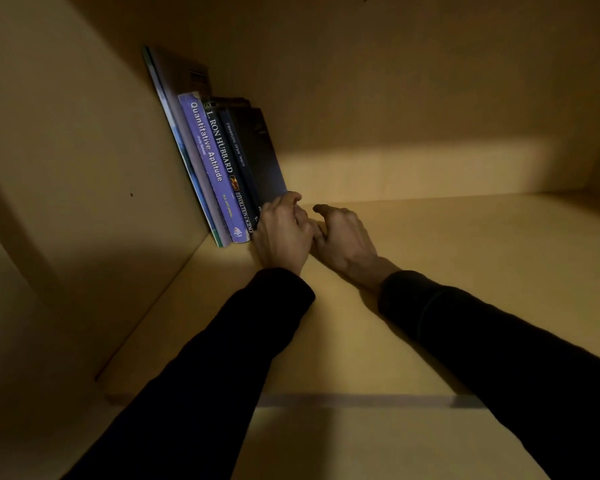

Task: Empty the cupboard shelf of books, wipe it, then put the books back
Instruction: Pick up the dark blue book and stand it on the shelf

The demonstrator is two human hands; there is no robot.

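My left hand (282, 233) grips the outermost dark book (257, 147), which leans away to the upper left. My right hand (343, 237) rests just beside it, loosely curled, holding nothing.

A home or study cupboard, dimly lit: plain yellowish wooden shelf (430, 271) and walls, a few books (219, 161) leaning at ten o'clock.

Long black sleeves (222, 341), bare hands (283, 233)
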